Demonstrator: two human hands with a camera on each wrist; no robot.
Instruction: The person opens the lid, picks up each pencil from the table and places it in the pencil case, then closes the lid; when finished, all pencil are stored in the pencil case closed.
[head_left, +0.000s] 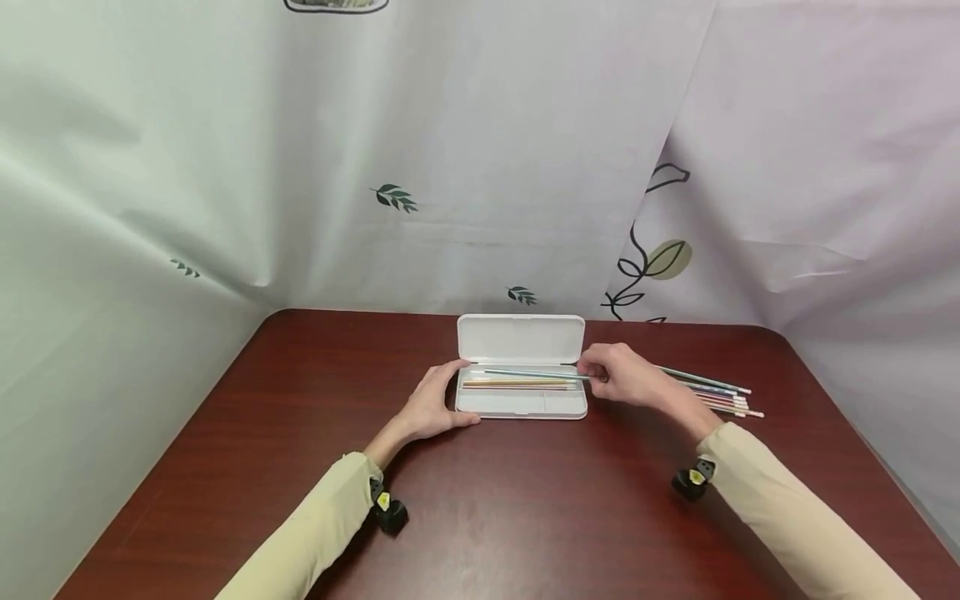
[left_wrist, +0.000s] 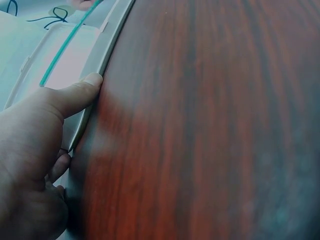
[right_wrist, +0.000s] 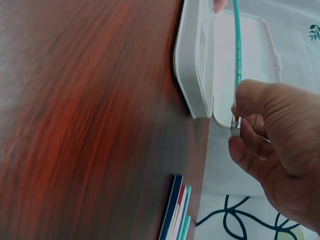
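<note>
A white pencil case [head_left: 495, 405] lies on the table with its lid [head_left: 521, 339] raised at the back. My left hand [head_left: 431, 407] holds its left end, the thumb [left_wrist: 82, 95] along the front edge and a finger at the back corner. Above the case's right end, my right hand [head_left: 622, 375] pinches a teal pencil [right_wrist: 238, 50] near its white eraser. That pencil stretches leftward over the case, tip toward the left hand. Several pencils [head_left: 517, 384], yellow and reddish among them, lie lengthwise in the case's long compartment.
Several loose pencils [head_left: 723, 400] with white erasers lie on the table right of the case, partly behind the right forearm. The reddish-brown table [head_left: 510, 500] ends at a white patterned cloth [head_left: 480, 167] behind and at both sides.
</note>
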